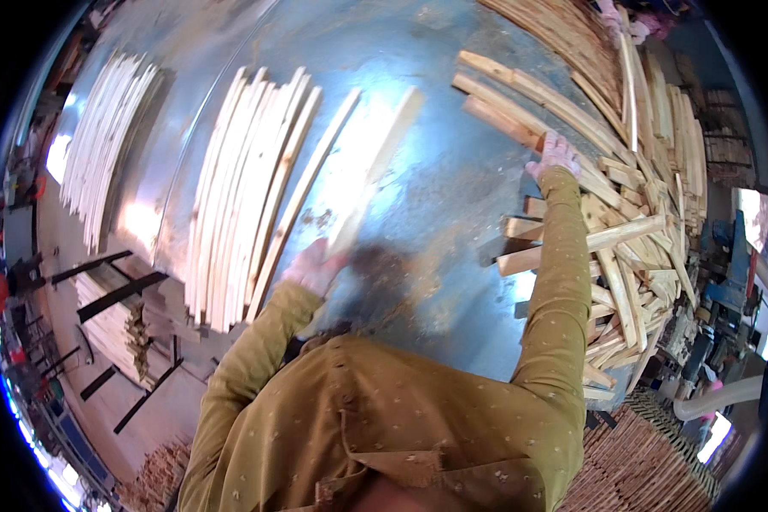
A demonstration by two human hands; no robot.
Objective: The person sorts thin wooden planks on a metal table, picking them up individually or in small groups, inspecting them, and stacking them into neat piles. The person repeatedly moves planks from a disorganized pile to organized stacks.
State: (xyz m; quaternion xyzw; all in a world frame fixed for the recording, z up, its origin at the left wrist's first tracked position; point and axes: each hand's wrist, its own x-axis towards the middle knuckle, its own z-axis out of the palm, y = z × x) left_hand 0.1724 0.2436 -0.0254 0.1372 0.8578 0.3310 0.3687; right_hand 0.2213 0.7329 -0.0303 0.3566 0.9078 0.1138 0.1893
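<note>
My left hand [314,268] grips the near end of a pale wooden strip [377,166], which is slightly blurred and slants away across the metal table. Just left of it lies a single wooden strip [309,196], beside a row of several strips [246,188] laid side by side. My right arm is stretched out to the right, and my right hand [556,157] is closed over a wooden strip [505,121] at the edge of a jumbled wood pile [627,247]. The underside of that grip is hidden.
The shiny metal table [452,213] spans the middle. Another row of strips [111,145] lies at the far left. Black metal bars [121,297] stick out beyond the table, near stacked wood [115,328]. More stacked wood [640,461] stands at lower right.
</note>
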